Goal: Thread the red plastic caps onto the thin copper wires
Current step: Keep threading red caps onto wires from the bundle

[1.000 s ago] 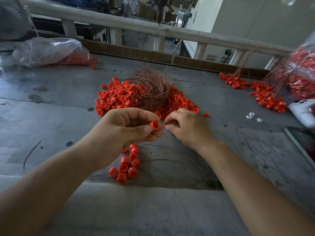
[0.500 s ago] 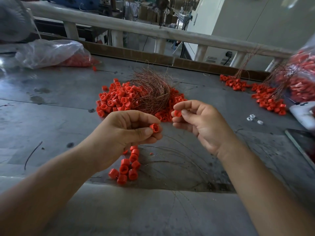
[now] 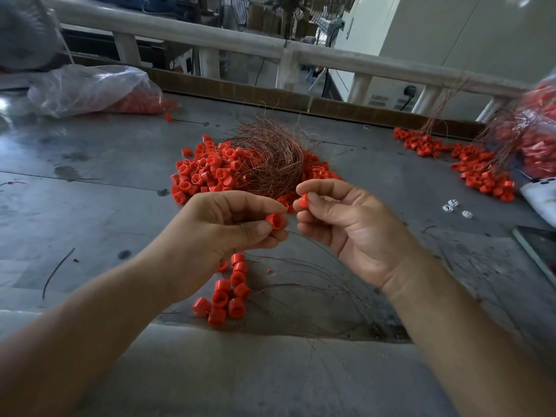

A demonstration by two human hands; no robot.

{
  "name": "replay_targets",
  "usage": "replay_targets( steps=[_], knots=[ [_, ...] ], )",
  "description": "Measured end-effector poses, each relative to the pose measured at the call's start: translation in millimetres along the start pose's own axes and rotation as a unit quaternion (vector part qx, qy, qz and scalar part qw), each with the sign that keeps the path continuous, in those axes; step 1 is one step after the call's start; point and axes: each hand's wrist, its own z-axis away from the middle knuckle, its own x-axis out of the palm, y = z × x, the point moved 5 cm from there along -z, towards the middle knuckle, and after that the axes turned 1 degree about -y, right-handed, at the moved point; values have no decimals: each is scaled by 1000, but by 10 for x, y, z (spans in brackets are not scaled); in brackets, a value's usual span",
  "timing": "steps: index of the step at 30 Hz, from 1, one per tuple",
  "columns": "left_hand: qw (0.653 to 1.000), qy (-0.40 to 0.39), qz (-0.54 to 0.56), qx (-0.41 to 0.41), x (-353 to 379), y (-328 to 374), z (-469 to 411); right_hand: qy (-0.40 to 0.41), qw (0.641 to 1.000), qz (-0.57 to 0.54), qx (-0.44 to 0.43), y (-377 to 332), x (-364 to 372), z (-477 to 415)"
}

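The left hand (image 3: 222,233) is curled, and its thumb and forefinger pinch a cap (image 3: 274,221) whose open end faces the right hand. The right hand (image 3: 346,227) is just beside it, palm turned up. Its thumb and forefinger pinch a second cap (image 3: 302,201), a little higher than the first, and its other fingers are loosely bent. The two caps are close together but apart.

A thin wire (image 3: 319,246) leaves the left fingertips and curves down under the right hand. Whether it passes through either cap cannot be told. More loose wires (image 3: 316,281) lie on the table (image 3: 90,206) below both hands.

Under the left hand a cluster (image 3: 228,293) of red caps trails from the wrist side down to the table. Beyond both hands is a heap (image 3: 207,170) of red caps, with a bundle (image 3: 270,158) of copper wire lying on top of it, just past the fingertips.

Far beyond the left hand lies a clear bag (image 3: 90,88) with red caps inside. Well out past the right hand lie further caps (image 3: 481,170) with wires rising from them. A few white bits (image 3: 451,205) sit nearer the right hand.
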Motion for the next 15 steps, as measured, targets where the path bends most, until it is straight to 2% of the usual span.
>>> replay_targets(
  steps=[7,15],
  knots=[
    [1000,3,-4,8,-13,2,-1,6,1000,1,27,26,22,6],
    [1000,9,4,4,-29,-6,-10,-13,1000,-3,13,30,22,6]
  ],
)
